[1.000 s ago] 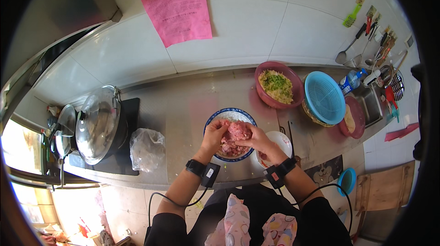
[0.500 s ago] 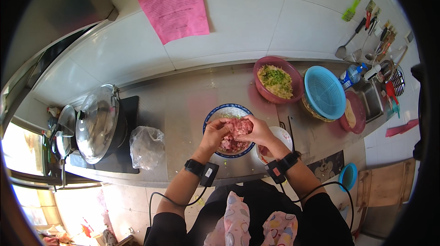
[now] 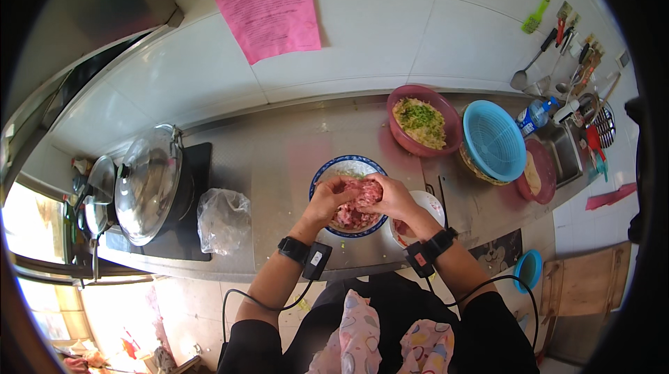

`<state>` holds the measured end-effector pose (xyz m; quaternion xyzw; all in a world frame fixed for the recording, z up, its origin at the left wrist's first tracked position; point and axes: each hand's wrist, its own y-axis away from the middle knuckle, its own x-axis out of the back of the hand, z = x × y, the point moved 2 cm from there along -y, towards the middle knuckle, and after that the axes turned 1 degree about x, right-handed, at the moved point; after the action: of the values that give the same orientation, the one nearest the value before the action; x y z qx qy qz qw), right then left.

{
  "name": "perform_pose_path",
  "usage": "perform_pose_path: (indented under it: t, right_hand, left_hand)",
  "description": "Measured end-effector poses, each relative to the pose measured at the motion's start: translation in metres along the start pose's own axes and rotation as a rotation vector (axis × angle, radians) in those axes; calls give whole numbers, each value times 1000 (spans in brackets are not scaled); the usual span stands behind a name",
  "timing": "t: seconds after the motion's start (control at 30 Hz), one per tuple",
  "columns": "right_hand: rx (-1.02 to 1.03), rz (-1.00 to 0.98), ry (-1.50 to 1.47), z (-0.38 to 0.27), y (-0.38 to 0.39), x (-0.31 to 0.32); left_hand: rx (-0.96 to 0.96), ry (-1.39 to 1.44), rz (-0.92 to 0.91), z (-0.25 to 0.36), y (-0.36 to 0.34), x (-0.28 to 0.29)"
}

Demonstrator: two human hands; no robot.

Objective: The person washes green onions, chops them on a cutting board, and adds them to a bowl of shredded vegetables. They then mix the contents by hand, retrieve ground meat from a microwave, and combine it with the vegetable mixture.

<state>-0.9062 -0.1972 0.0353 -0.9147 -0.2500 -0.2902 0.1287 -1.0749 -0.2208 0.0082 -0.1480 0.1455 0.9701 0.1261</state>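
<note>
Between my two hands is a lump of raw minced meat (image 3: pixel 365 193), held above a white bowl with a blue patterned rim (image 3: pixel 381 227). My left hand (image 3: pixel 325 200) grips the lump from the left, fingers curled into it. On the other side my right hand (image 3: pixel 396 197) is closed around its right part. More minced meat (image 3: pixel 350 219) lies in the bowl below, with something pale and greenish at its far side. Partly hidden under my right wrist, a white plate (image 3: pixel 431 204) with a reddish pattern holds some meat.
A dark pink basin (image 3: pixel 451 120) of chopped pale and green vegetables stands back right, beside a blue plastic basket (image 3: pixel 492 137). Farther right are another pink basin (image 3: pixel 548 180) and a sink (image 3: pixel 568 154). At left sit a clear plastic bag (image 3: pixel 224 217) and a large lidded pot (image 3: pixel 150 186).
Both hands keep hold of the minced meat over the bowl. My fingers have shifted slightly around the lump; the rest stays in place, apart from a small shift of the view.
</note>
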Motion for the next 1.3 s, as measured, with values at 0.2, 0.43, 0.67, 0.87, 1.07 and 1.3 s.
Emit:
perform_pose_path:
  t: [0.2, 0.43, 0.67, 0.87, 1.07, 1.3]
  right_hand:
    - [47, -36, -93, 3, 7, 0]
    - [-163, 41, -298, 55, 49, 52]
    - [-591, 222, 96, 121, 141, 76]
    - [-919, 49, -552, 131, 173, 33]
    - [-908, 252, -710, 135, 175, 22]
    - [-732, 363, -870, 102, 176, 53]
  left_hand:
    - [-49, -20, 29, -7, 5, -5]
    - [73, 272, 155, -8, 14, 14]
    - [99, 100, 218, -3, 16, 18]
    - [40, 131, 317, 6, 4, 22]
    - [-58, 231, 359, 25, 15, 59]
    - [0, 547, 473, -12, 38, 121]
